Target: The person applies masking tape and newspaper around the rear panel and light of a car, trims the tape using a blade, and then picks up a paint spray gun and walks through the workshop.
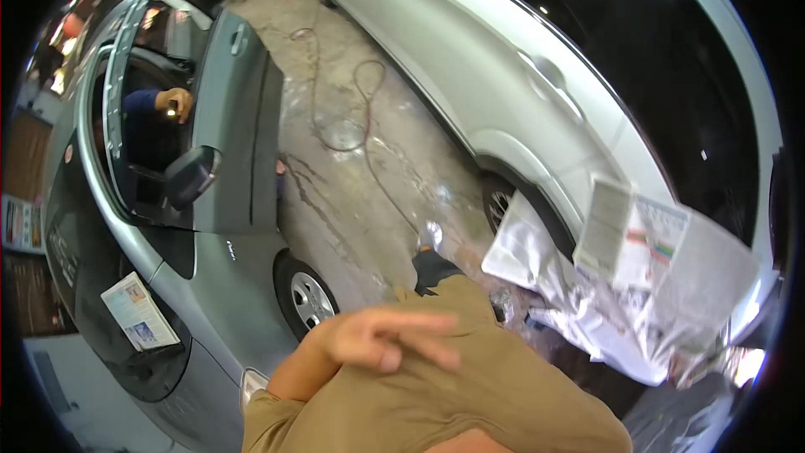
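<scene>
My left hand (390, 340) reaches across the front of my tan shirt (470, 369), fingers stretched out, slightly blurred and apart. Nothing shows in it. Close by on the left are the front wheel (309, 298) and body of a grey car (239, 285). A small patch of bare skin (471, 441) shows at the bottom edge; I cannot tell which part of me it is. The fingers of my right hand do not show. To the right, crumpled masking paper and newspaper (633, 239) hang over the front of a silver car (470, 75).
Inside the grey car, another person's hand (174, 103) in a dark blue sleeve holds a small lit object. A thin hose (366, 117) loops over the concrete floor (335, 193) between the cars. A printed sheet (140, 312) lies on the grey car's front.
</scene>
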Motion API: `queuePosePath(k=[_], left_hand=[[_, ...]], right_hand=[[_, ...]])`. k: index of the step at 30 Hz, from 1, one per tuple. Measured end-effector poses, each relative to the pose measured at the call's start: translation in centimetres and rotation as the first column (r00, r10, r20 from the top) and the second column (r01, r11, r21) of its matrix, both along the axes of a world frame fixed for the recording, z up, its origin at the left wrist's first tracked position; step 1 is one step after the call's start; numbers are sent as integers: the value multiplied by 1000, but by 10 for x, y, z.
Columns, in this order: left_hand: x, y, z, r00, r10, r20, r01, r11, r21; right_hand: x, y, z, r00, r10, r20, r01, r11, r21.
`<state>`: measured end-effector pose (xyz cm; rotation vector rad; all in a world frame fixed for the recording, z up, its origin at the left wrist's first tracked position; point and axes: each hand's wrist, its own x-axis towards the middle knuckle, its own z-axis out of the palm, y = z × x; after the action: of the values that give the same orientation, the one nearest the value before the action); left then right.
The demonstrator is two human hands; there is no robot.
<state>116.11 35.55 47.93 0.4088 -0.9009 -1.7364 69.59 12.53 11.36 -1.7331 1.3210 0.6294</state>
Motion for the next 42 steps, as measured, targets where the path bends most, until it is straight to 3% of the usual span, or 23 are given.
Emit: queuePosePath(k=[2,4,5,6,8,10,11,12,14,15,17,19,21,22,23,26,29,32,35,37,39,42], left_hand=[[26,-35,-59,952,301,52,-304,918,253],[58,-61,-124,806,519,287,-593,698,402],[74,-62,-167,740,517,430,-672,546,501],[87,-61,-221,673,486,558,-737,370,566],[115,-49,-328,535,302,789,-845,202,495],[131,-32,-370,301,162,940,-943,200,268],[133,-15,-407,312,8,950,-934,184,305],[139,-6,-433,315,-137,939,-928,163,335],[149,-11,-437,550,-159,820,-825,44,563],[156,-16,-450,608,-138,782,-788,19,615],[175,-21,-475,715,-116,689,-696,-20,718],[221,-36,-492,666,-148,731,-738,9,675],[282,-55,-507,532,-208,821,-804,179,567],[316,-55,-515,416,-234,879,-817,327,474],[340,-57,-519,297,-237,925,-800,466,377],[431,-78,-498,254,-276,927,-871,352,343],[521,-105,-468,327,-458,827,-797,337,502],[596,-119,-513,68,-412,909,-711,619,334],[646,-174,-471,228,-211,950,-923,265,281],[669,-197,-476,293,-154,944,-926,199,320],[687,-213,-504,443,-212,871,-854,194,482],[712,-241,-512,408,-345,845,-838,226,497]], right_hand=[[29,-35,-21,997,81,6,-81,997,8],[64,-71,-42,986,165,27,-165,986,6],[83,-88,-54,978,203,47,-203,979,-4],[108,-107,-63,968,241,76,-240,971,-22],[160,-144,-85,935,324,145,-313,945,-91],[213,-170,-110,887,413,207,-371,904,-213],[259,-187,-85,907,421,22,-409,892,-192],[298,-202,-71,927,372,56,-363,924,-121],[367,-230,-51,960,261,105,-265,964,26],[404,-235,-20,974,173,147,-191,973,126],[467,-253,-10,970,192,152,-202,978,52],[518,-256,-5,960,233,156,-226,972,-60],[565,-256,5,933,301,196,-267,946,-183],[585,-255,12,918,338,207,-286,927,-243],[606,-260,18,925,323,203,-292,942,-167],[672,-271,29,864,399,307,-332,910,-248],[731,-284,47,848,429,312,-346,893,-287],[796,-305,61,822,454,344,-354,881,-315],[865,-335,61,794,446,413,-344,890,-299],[915,-364,61,788,429,441,-345,902,-261],[975,-389,80,785,400,472,-339,916,-212],[1071,-434,85,749,380,542,-344,923,-172]])
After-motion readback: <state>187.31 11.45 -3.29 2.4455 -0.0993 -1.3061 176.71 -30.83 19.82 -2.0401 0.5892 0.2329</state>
